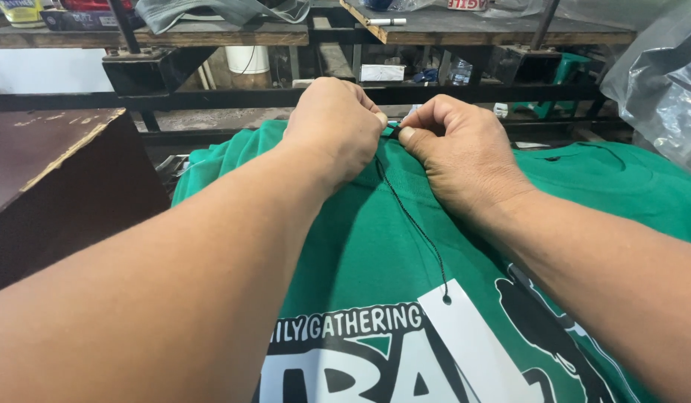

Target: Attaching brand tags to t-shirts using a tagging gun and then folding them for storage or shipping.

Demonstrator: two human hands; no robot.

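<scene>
A green T-shirt [375, 246] with a black and white print lies flat in front of me. My left hand [334, 123] and my right hand [453, 149] meet at its far collar edge, fingertips pinched together on the top end of a thin black string [412, 220]. The string runs down the shirt to a white paper tag [472, 343] lying on the print. What the fingertips pinch at the collar is hidden by the hands.
A dark brown board [54, 172] stands at my left. Black metal rails [211, 97] and wooden shelves [211, 33] with containers cross the back. Crumpled clear plastic sheeting [663, 82] hangs at the right. More green fabric [629, 168] lies on the right.
</scene>
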